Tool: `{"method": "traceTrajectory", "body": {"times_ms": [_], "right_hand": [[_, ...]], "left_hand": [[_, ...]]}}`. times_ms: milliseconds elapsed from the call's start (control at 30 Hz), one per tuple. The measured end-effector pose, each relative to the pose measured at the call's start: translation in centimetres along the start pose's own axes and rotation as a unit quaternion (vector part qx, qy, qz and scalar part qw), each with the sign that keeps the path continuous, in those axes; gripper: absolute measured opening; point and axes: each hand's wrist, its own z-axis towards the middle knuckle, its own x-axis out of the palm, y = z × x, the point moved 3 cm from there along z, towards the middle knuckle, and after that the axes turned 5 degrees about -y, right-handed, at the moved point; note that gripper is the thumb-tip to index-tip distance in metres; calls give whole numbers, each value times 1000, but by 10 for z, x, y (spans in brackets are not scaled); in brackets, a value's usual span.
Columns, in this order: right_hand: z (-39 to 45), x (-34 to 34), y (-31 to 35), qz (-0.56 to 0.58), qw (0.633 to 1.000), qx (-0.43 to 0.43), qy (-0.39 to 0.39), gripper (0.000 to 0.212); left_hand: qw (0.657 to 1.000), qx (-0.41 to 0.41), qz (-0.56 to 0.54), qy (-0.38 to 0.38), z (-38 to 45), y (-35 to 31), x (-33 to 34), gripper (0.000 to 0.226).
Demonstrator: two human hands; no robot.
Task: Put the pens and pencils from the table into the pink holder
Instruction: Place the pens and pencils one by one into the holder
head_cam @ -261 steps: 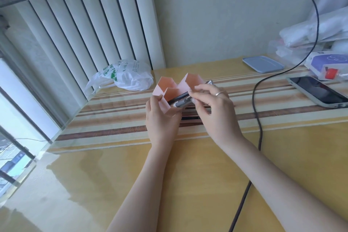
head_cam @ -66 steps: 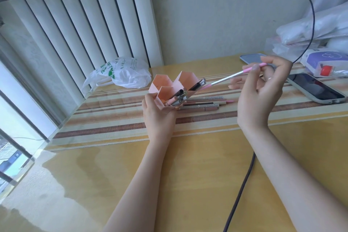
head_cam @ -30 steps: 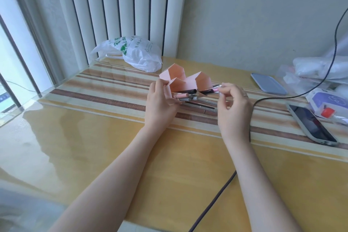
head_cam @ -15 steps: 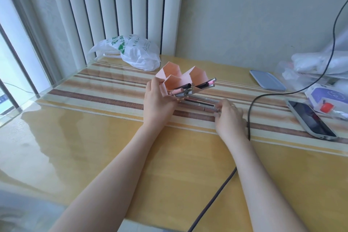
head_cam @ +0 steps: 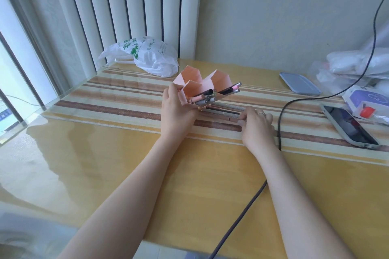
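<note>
Grip of the left hand (head_cam: 176,109) is closed round the near wall of the pink holder (head_cam: 202,86), thumb on the outer face, keeping it tilted so its openings face right. Right hand (head_cam: 255,124) lies low on the bench (head_cam: 126,174), fingers curled down onto the near end of the loose pens (head_cam: 223,110); whether it has one pinched or only touches them cannot be told, since the hand covers the contact.

Holder stands on the striped runner (head_cam: 117,99), toward the back of the bench. Stowed pens (head_cam: 212,95) already sit in its near compartments, their ends protruding to the right. Judgement: the task is well advanced but not finished. Several sticks remain flat on the runner, just right of and partly beneath the holder's mouth.

Hard to make out:
- exact number of loose pens, as they lie tight together and overlap
- number stowed, as the bundle is crowded
- whether the rear compartments hold anything, their interiors being turned away

Beyond the work area, a white plastic bag (head_cam: 145,57) lies behind the holder. A black cable (head_cam: 282,115) passes just right of the right hand, and a phone (head_cam: 349,128) lies well apart at the far right
</note>
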Motion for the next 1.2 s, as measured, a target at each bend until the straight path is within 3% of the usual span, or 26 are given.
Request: {"method": "traceTrajectory", "body": {"times_ms": [100,233,500,733,833,1000,1200], "right_hand": [[4,-7,-2,157,987,33,-24,15],[6,-13,-1,388,909,151,-15,23],[8,-19,2,471,862,152,-109,28],[-9,-64,18,585,739,69,-327,26],[-19,-73,27,565,737,13,-371,21],[-25,-73,41,498,776,-89,-377,17],[-30,-67,51,459,812,-151,-328,11]], "left_hand": [[1000,-5,-3,5,0,2,1,46],[1000,-6,-10,11,1,1,1,47],[1000,2,-3,4,0,1,0,44],[1000,17,2,-3,1,4,2,47],[999,44,13,2,1,6,4,47],[997,63,34,6,2,7,7,48],[996,77,45,6,1,6,8,51]]}}
